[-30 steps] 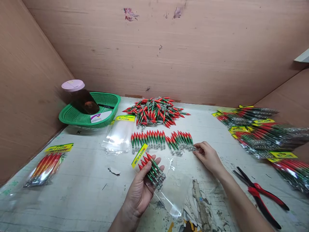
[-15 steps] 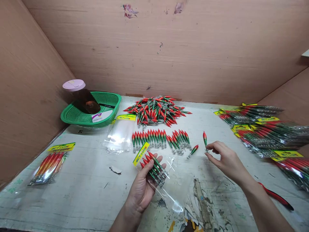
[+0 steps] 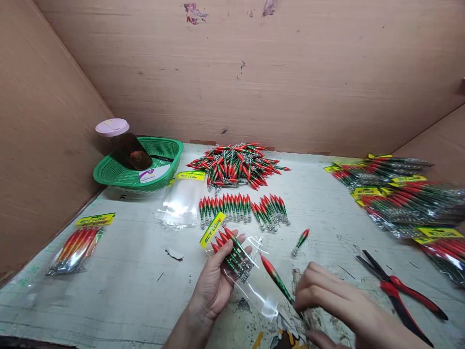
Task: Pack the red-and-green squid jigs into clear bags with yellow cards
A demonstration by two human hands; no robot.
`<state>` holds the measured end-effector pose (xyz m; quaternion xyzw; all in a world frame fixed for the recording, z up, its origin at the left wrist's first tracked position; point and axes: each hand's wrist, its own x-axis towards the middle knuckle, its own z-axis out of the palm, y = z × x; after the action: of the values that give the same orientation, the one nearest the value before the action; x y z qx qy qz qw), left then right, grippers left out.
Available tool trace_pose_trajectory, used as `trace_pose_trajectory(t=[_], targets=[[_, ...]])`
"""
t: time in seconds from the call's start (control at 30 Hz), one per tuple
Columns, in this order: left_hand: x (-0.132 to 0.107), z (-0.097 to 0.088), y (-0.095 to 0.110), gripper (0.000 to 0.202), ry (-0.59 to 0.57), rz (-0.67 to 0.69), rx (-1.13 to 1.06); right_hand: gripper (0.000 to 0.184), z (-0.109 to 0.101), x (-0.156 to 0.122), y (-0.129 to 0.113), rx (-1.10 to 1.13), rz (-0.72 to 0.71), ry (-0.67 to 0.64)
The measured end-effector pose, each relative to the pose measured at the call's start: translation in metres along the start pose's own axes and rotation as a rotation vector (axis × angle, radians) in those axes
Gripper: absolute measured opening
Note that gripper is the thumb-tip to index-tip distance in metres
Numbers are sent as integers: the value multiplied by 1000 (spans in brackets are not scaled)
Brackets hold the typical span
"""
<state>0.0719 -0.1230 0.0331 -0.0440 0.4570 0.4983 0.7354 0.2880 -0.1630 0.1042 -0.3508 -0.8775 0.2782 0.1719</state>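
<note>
My left hand (image 3: 212, 286) is closed around a clear bag with a yellow label (image 3: 211, 230), partly filled with red and green lures (image 3: 234, 253). My right hand (image 3: 329, 298) pinches one red and green lure (image 3: 276, 277) by its hooked end, its red tip pointing up-left toward the bag's open mouth (image 3: 259, 291). Another single lure (image 3: 300, 241) lies loose on the table just beyond my right hand. A neat row of lures (image 3: 241, 208) is laid out above the bag, and behind it sits a heap of lures (image 3: 236, 167).
A green basket (image 3: 109, 174) with a pink-lidded jar (image 3: 121, 143) stands at the back left beside empty clear bags (image 3: 181, 203). One filled bag (image 3: 78, 242) lies at the left. Filled bags (image 3: 399, 198) are stacked at the right, with red-handled pliers (image 3: 399, 291) near them. Brown board walls enclose the table.
My right hand picked a lure from the right end of the row and brought it down toward the bag in my left hand. A second lure was pulled loose and lies apart.
</note>
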Motion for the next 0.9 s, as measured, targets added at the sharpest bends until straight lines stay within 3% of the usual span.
trace_pose_trajectory(t=[0.17, 0.27, 0.47, 0.57, 0.9], targets=[[-2, 2, -4, 22, -34, 7, -34, 22, 28, 24, 2, -292, -84, 338], [-3, 3, -4, 20, -47, 19, -37, 22, 38, 27, 6, -434, -134, 432], [-4, 4, -1, 22, -32, 15, -26, 25, 42, 32, 7, -499, -157, 508], [-3, 4, -1, 21, -47, 10, -58, 18, 42, 33, 6, -480, -132, 486], [-2, 2, 0, 19, -29, -4, -85, 23, 37, 25, 9, -393, -170, 441]])
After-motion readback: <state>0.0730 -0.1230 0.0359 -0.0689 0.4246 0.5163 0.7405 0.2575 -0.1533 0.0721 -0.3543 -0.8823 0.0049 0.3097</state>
